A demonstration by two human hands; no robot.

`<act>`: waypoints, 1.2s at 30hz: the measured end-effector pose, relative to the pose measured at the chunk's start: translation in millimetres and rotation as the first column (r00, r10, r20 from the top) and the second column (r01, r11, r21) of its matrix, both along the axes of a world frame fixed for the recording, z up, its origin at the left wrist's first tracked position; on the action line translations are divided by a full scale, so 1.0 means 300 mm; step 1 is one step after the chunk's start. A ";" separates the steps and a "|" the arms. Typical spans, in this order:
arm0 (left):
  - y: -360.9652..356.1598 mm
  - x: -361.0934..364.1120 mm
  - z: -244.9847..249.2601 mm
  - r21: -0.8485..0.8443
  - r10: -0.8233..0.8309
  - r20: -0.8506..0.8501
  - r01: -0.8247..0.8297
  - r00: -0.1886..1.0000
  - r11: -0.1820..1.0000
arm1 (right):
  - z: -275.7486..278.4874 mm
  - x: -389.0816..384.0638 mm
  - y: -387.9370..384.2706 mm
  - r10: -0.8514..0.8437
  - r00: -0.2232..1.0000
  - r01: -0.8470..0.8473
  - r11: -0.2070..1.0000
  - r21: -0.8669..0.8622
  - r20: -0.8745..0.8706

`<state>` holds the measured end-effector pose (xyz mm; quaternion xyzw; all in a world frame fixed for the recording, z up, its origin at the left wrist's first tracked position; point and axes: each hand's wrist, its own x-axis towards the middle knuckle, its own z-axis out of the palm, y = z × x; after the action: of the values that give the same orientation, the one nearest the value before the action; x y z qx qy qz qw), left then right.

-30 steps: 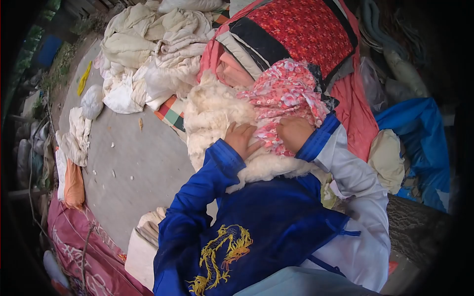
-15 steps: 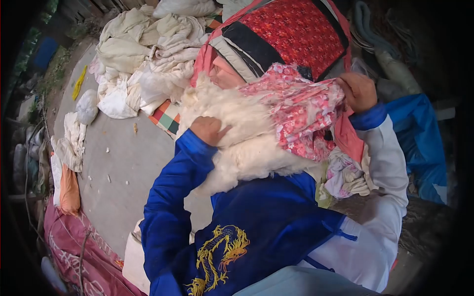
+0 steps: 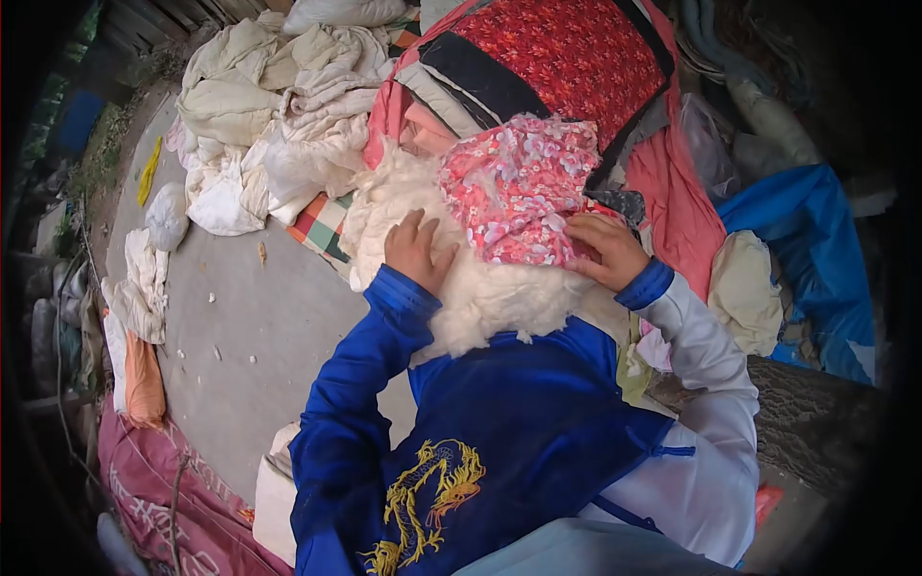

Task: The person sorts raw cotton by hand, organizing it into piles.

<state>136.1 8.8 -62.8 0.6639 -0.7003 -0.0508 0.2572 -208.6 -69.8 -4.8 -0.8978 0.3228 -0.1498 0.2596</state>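
A thick pad of cream cotton batting [image 3: 499,298] lies across my lap and the bundle in front of me. My left hand [image 3: 420,254] rests on it with its fingers spread, holding nothing. Pink floral cloth [image 3: 519,182] lies crumpled over the batting's right part, with wisps of fluff stuck to it. My right hand [image 3: 607,252] lies at the cloth's right edge, fingers a little bent and thumb apart from them. What is under its fingertips is partly hidden.
A red patterned bundle [image 3: 571,62] with black bands stands ahead. Cream quilts [image 3: 230,106] are piled at the upper left on grey ground [image 3: 221,307]. A blue tarp [image 3: 816,250] is at the right, a maroon sheet [image 3: 163,480] at the lower left. A log [image 3: 807,413] lies at the lower right.
My right hand has come down and left from the raised cloth, which now lies folded back over the batting. The left hand's fingers have spread out on the batting.
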 end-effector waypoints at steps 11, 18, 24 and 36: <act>0.048 -0.279 0.061 0.261 0.070 0.002 -0.069 0.998 0.963 | 0.064 0.185 -0.028 -0.040 0.988 0.047 0.998 -0.043 0.149; 0.035 -0.247 -0.010 -0.022 -0.143 -0.069 0.141 0.987 0.990 | 0.107 0.109 -0.081 -0.133 0.990 0.141 0.921 -0.364 0.049; -0.061 0.105 -0.074 -0.204 -0.379 0.060 0.384 0.923 0.901 | 0.214 -0.308 -0.355 -0.631 0.772 0.610 0.703 -0.366 0.075; 0.015 0.032 0.081 0.032 0.072 0.085 -0.075 0.994 0.997 | -0.211 -0.245 -0.052 -0.442 0.878 0.476 0.848 -0.233 0.184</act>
<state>145.9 13.4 -38.4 0.6952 -0.6846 -0.0258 0.2177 -282.1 -85.6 -68.2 -0.8102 0.4879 -0.3055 0.1105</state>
